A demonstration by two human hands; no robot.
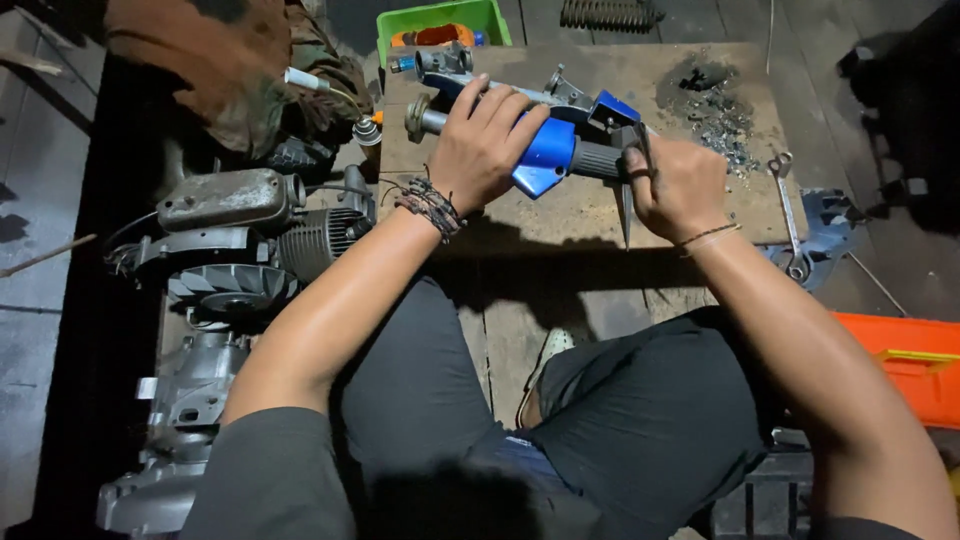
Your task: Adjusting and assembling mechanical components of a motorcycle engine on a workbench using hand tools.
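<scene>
Over the wooden board [600, 215], the left hand [482, 145] grips the blue handlebar assembly [548, 152]. The right hand [678, 185] is closed around a thin tool [627, 210] at its black grip end. A wrench [788, 210] lies on the board's right edge; an engine [240, 250] sits left of it.

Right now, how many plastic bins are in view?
2. A green plastic bin sits at the top edge beyond the wooden board; an orange plastic bin lies at the right edge beside the person's knee. Others may be hidden out of frame.
</scene>
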